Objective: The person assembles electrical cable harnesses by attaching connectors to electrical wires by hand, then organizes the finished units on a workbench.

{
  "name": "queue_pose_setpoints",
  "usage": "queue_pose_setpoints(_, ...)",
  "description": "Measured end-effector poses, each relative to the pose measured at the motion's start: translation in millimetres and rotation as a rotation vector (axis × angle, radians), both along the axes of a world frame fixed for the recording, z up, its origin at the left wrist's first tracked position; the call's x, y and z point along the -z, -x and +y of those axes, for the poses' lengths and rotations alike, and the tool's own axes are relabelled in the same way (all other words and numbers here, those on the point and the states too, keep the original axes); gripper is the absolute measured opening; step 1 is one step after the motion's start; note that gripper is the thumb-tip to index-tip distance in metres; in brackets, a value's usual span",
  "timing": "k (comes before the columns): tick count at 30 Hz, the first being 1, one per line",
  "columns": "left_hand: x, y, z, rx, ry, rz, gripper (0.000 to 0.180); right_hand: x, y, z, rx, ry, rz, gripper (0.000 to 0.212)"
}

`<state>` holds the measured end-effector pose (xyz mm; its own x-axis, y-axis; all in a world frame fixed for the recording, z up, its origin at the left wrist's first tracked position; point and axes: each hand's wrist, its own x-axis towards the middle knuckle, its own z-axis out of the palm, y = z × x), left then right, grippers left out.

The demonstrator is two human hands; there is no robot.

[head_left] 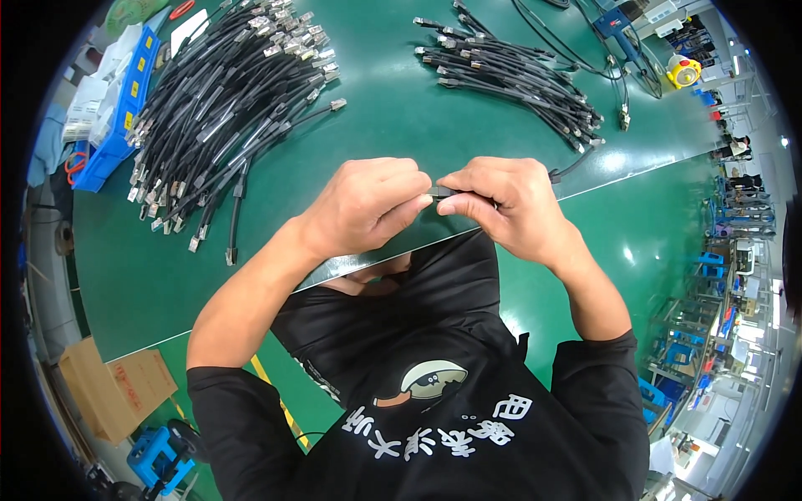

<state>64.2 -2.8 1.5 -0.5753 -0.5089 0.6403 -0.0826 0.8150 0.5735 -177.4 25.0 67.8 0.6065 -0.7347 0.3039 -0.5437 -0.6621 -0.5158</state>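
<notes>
Centre frame, at the near edge of the green, smooth-topped desk (376, 125): left hand (366, 204) and right hand (505, 200) nearly meet, both grips narrow, thumb and fingers pinching a small dark cable piece (441, 193) between them, mostly hidden. Upper left: large heap of short black cables with clear plugs (225, 100); blue plastic bin (129, 104) beside it. Upper right: smaller bunch of similar black cables (510, 75); farther right, blue-and-black hand tool (616, 25).

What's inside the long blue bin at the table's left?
White and clear plastic-looking items show in the blue bin; exactly what they are is unclear. Its floor and anything beneath them are covered.
</notes>
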Motion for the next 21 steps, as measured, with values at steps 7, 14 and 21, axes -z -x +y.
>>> queue_pose_setpoints(7,3.2,-0.4,-1.6,0.011,-0.014,0.025,0.010,2.4,-6.9,-0.3,0.008,0.258,-0.030,0.025)
queue_pose_setpoints(14,4.5,0.2,-3.8,0.009,-0.009,0.047,0.010,-3.6,-9.6,2.3,0.040,0.150,0.043,0.023)
queue_pose_setpoints(21,12.2,2.1,-1.6,0.016,-0.167,0.136,0.012,-21.0,-10.0,-7.6,0.009,-0.037,0.072,0.021)
